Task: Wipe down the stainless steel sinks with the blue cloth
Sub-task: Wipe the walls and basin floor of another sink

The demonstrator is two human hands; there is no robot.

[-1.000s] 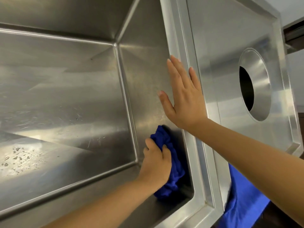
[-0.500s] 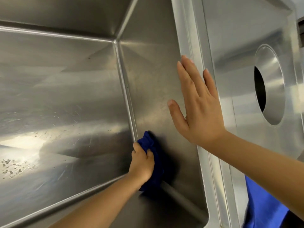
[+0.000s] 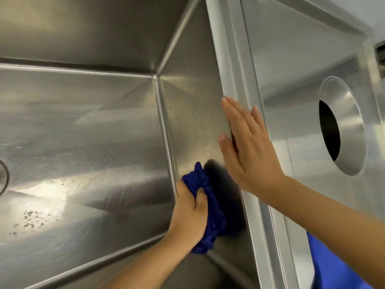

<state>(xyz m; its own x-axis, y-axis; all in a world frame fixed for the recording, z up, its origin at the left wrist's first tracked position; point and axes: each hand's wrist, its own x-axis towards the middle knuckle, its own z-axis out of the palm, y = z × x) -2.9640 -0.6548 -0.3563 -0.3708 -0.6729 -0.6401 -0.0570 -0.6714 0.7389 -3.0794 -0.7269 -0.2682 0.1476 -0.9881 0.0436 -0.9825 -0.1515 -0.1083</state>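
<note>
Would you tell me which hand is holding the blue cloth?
The left hand grips the blue cloth against the sink wall; the right hand lies open on the rim, holding nothing.

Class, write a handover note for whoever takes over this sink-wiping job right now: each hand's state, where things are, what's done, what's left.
Left hand: grips the bunched dark blue cloth and presses it on the right inner wall of the stainless steel sink basin, low near the floor seam.
Right hand: flat with fingers straight, lying against the sink's right rim.
Done: the wall wipe is under way; how much is finished cannot be told.
Left: water droplets lie on the basin floor. The steel panel with the round hole beyond the rim may also need wiping.
</note>
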